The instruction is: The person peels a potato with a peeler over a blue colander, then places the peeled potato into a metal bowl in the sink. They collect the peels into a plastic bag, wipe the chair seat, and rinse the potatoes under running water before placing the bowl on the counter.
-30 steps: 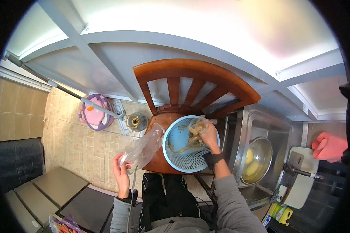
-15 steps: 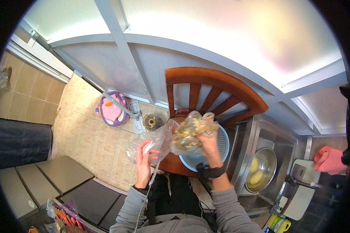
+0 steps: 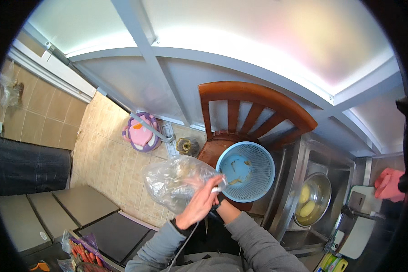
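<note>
A large clear plastic bag [image 3: 167, 181] hangs bulging in front of me, left of the blue basket. My left hand [image 3: 200, 203] is closed on the bag's gathered rim. My right hand [image 3: 196, 182] reaches past the left wrist into the bag; it shows only as a blur through the plastic, its fingers hard to make out. A blurred yellowish patch shows inside the bag. On the seat of a brown wooden chair [image 3: 258, 89] stands the light blue plastic basket [image 3: 268, 174], with a few yellowish-brown scraps on its bottom.
Right of the chair, a steel sink [image 3: 299, 156] holds a metal bowl [image 3: 324, 213] with yellow oval pieces in liquid. A pink and purple stool [image 3: 142, 132] and a dark round container [image 3: 188, 147] stand on the tiled floor. Carrots [image 3: 84, 255] lie at lower left.
My right hand moved left from over the basket into the clear bag, taking the plastic-wrapped yellowish clump with it. My left hand moved right, onto the rim. The basket is now uncovered.
</note>
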`<state>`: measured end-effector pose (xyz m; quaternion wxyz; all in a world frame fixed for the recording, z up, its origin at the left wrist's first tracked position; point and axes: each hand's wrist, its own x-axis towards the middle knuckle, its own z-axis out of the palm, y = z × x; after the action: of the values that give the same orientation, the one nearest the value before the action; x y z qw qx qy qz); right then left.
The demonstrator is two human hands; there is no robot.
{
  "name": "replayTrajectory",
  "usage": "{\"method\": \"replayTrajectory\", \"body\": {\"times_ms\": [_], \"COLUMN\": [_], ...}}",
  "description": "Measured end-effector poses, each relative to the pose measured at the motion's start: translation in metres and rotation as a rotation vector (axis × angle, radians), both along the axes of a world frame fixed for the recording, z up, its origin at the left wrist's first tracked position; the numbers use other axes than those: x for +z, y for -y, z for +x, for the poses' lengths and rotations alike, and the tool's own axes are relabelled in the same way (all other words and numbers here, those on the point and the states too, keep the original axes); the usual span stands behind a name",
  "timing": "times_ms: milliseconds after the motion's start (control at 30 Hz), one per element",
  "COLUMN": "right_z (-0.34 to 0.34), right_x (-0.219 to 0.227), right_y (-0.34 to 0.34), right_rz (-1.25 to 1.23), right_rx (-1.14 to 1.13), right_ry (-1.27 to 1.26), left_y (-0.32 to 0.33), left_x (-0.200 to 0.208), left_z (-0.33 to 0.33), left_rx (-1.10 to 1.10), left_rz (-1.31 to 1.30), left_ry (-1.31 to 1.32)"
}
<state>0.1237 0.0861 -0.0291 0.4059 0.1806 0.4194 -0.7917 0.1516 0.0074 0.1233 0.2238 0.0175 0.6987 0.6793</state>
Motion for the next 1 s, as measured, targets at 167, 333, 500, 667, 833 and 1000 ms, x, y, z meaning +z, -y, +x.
{"method": "replayTrajectory", "body": {"times_ms": [167,333,500,667,833,1000], "right_z": [-0.022,-0.017,0.012,0.022,0.022,0.027], "right_x": [-0.031,-0.045,-0.047,-0.070,-0.075,-0.050], "right_y": [0.011,0.031,0.012,-0.002,0.016,0.018], "right_rz": [0.044,0.326,0.919,0.532,-0.064,1.021], "right_rx": [-0.086,-0.100,0.424,0.472,0.477,1.031], "right_ry": [0.132,-0.212,-0.520,-0.607,-0.263,-0.702], "left_y": [0.001,0.056,0.074,0.030,0.015,0.043], "left_x": [0.004,0.009,-0.052,-0.064,-0.026,-0.044], "left_z": [0.071,0.099,0.051,0.043,0.058,0.061], "left_rx": [0.298,0.618,0.652,0.583,0.569,0.768], "left_rz": [0.147,0.046,0.121,0.240,0.428,0.301], "left_ry": [0.116,0.064,0.186,0.314,0.330,0.308]}}
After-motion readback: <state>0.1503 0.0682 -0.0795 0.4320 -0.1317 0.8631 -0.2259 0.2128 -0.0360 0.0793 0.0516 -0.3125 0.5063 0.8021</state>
